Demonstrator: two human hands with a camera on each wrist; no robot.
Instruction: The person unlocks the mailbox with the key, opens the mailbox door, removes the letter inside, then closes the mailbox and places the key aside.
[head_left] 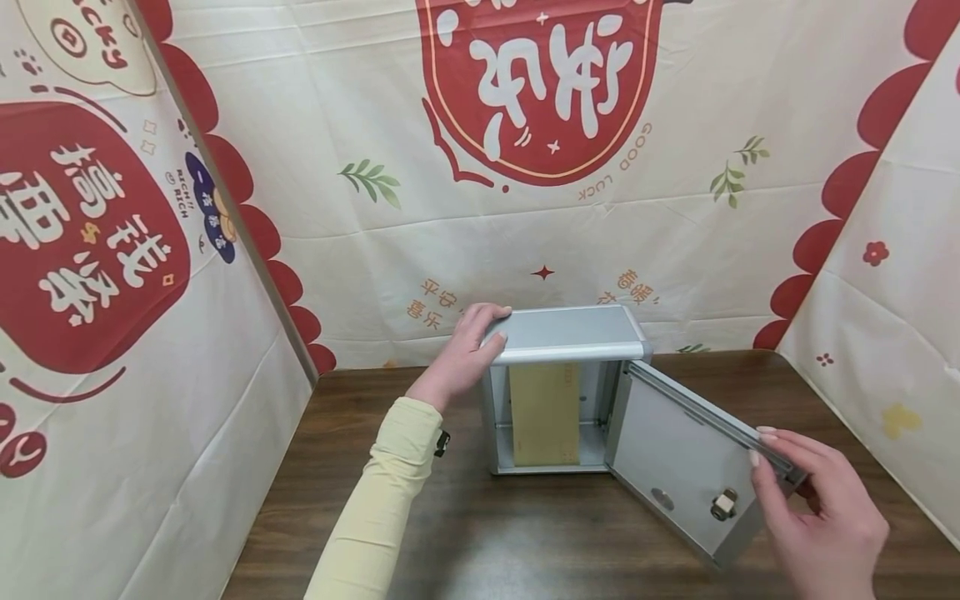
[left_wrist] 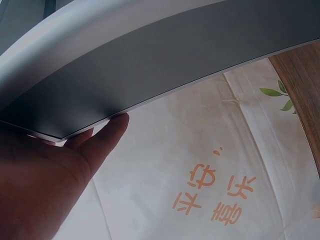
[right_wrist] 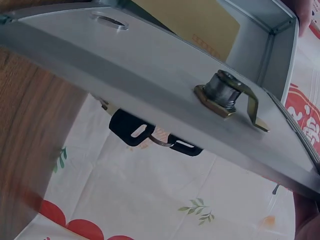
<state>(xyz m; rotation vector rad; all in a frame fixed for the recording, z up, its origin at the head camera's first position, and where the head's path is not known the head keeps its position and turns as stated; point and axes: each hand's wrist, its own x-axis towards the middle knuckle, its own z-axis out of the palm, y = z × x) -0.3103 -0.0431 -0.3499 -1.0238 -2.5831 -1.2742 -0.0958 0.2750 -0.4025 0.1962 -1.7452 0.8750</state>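
Note:
A grey metal box point(head_left: 566, 327) stands upright on the table, its front door point(head_left: 671, 429) swung wide to the right. Inside leans a brown paper envelope point(head_left: 545, 417). My left hand point(head_left: 461, 350) grips the box's upper left corner, thumb toward the front and fingers toward the back edge. With thumb and fingers my right hand point(head_left: 821, 492) pinches the door's upper free corner. On the door's inner face sits a cam lock point(right_wrist: 222, 95) with a bent metal tongue. Two black-headed keys point(right_wrist: 131, 127) on a ring hang outside the door in the right wrist view.
The box stands toward the back of a dark wooden table point(head_left: 525, 542). Printed cream cloth point(head_left: 300, 208) with red scalloped borders walls in the back and both sides. A small black clip point(head_left: 442, 443) is at my left cuff.

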